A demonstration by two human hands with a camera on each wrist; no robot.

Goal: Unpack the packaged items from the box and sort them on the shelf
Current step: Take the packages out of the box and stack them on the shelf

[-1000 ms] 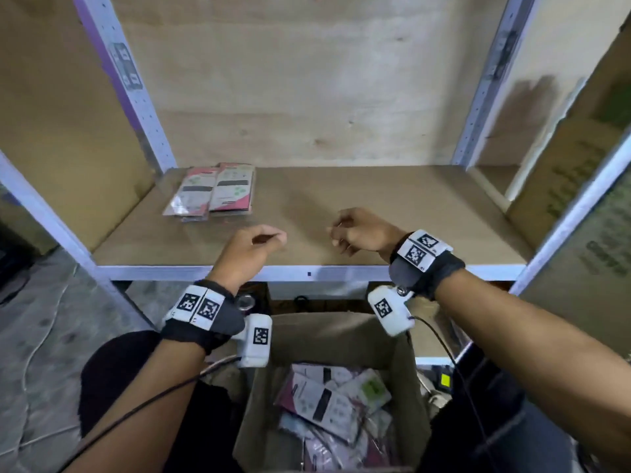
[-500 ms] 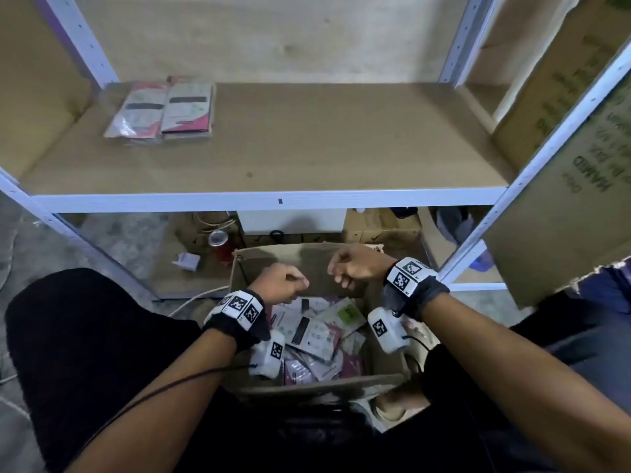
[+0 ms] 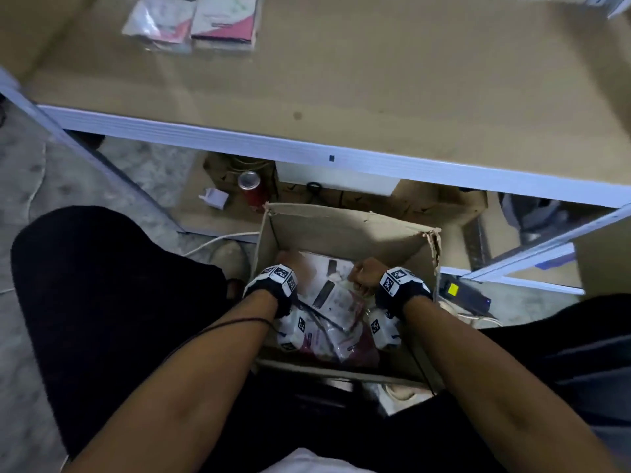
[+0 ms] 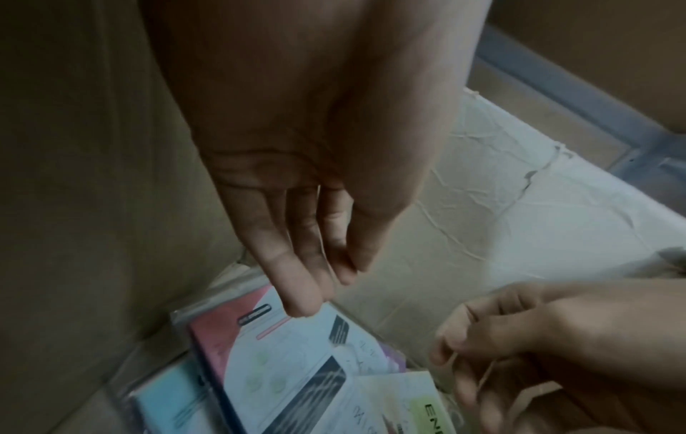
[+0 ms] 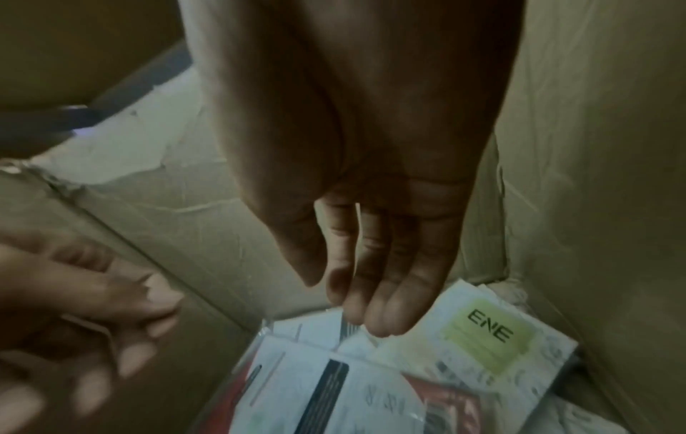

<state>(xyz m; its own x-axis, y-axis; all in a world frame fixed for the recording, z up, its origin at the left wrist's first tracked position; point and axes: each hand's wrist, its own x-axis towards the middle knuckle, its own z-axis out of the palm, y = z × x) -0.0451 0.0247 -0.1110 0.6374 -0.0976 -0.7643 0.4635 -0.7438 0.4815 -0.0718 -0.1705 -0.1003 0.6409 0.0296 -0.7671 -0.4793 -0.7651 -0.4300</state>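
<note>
Both the left hand [image 4: 297,182] and right hand [image 5: 371,176] reach, fingers apparently straight and empty, into the box [image 3: 341,230].

Green sticker [image 5: 486,334] on the white packet [image 5: 460,361] in the box: black letters "ENE", seen from the right wrist.
Same green sticker [image 4: 432,417] from the left wrist: only "EN" shows; the rest runs off the edge.
Other print on the packets in the box [image 3: 333,298]: too blurry to read.
Packets on the shelf [image 3: 191,22]: dark strips of print, too blurry to read.
Wrist bands [image 3: 281,273]: black-and-white square code marks, no letters.
White camera blocks under the wrists [image 3: 375,327]: the same kind of square code marks.
Red can [image 3: 251,189] under the shelf: no words can be read.
</note>
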